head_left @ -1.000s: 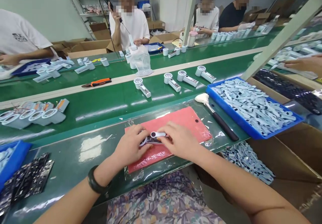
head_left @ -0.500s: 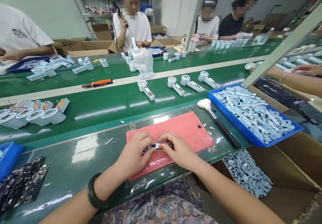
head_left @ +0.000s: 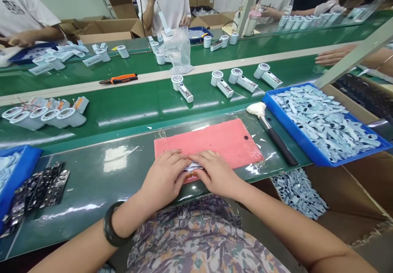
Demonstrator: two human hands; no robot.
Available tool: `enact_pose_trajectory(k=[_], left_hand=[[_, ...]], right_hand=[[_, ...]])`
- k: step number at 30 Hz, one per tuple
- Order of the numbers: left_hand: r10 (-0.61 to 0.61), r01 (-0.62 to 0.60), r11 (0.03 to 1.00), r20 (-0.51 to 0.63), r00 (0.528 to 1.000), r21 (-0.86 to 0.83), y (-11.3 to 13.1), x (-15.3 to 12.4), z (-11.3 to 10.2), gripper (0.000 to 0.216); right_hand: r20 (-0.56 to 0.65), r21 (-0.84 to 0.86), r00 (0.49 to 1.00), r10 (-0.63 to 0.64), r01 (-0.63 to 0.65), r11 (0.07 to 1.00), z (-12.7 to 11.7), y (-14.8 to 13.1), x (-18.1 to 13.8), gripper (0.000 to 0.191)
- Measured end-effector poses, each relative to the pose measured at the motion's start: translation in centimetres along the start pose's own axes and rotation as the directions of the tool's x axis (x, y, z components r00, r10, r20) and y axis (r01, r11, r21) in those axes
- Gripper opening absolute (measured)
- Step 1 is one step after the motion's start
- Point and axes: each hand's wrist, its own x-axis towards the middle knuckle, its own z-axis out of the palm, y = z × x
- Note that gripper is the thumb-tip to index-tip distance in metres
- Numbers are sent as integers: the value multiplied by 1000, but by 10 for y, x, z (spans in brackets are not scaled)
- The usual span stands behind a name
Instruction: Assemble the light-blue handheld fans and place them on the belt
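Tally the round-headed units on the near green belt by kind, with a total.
Handled units: 4
Cup-shaped units without handles: 4
Total: 8

Head view, forward and down

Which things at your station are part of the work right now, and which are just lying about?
In use: left hand, right hand, small white part between them, pink mat beneath.
Lying about: orange-handled pliers, black-handled brush, blue tray of pale-blue pieces.
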Motion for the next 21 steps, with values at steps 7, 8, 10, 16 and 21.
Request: enact_pose_trajectory(k=[7, 8, 10, 16, 21], left_hand=[[-9, 7, 999, 40, 999, 51, 1, -1, 2, 25], [-12, 9, 998, 48, 999, 61, 2, -1, 2, 25], [-13, 4, 993, 73, 997, 121, 6, -2, 0, 25], [88, -132, 919, 134, 987, 371, -40, 23, -28, 28], [4, -23, 819, 35, 999, 574, -138, 98, -70, 37]], right_hand=[[-4, -98, 999, -40, 39, 994, 2, 1, -1, 39], [-11, -98, 999, -41, 39, 994, 3, 1, 0, 38], [-32, -49, 998, -48, 47, 998, 4, 1, -1, 38], [-244, 207, 969, 50, 2, 978, 0, 23, -15, 51], [-492, 30, 849, 190, -201, 979, -34, 75, -29, 39]])
